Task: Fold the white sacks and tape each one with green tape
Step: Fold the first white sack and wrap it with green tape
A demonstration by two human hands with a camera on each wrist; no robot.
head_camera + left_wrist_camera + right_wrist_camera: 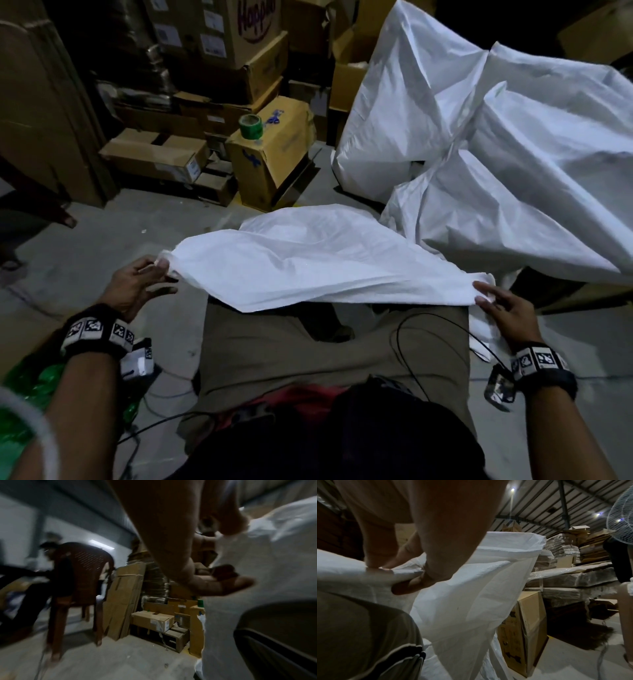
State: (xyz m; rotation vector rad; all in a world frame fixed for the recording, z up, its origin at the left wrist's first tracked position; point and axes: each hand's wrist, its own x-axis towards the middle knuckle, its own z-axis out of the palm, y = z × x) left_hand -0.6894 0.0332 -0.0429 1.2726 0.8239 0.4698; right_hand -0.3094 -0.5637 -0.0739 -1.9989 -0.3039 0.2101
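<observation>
A white sack (308, 253) is stretched mid-frame over the lap, pinched at each end by the left hand (137, 287) and right hand (507, 308); green tape (250, 126) is parked on a box (274, 161) upper-middle.

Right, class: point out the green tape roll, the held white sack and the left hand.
green tape roll (250, 126): head view, its side.
white sack (308, 260): head view, its middle.
left hand (137, 291): head view, palm.

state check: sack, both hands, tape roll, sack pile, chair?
white sack: spread over the lap, held at both ends, untaped
left hand: pinches the sack's left end
right hand: pinches its right end
green tape roll: on a cardboard box, untouched
sack pile: loose, unfolded
brown chair: upright
</observation>
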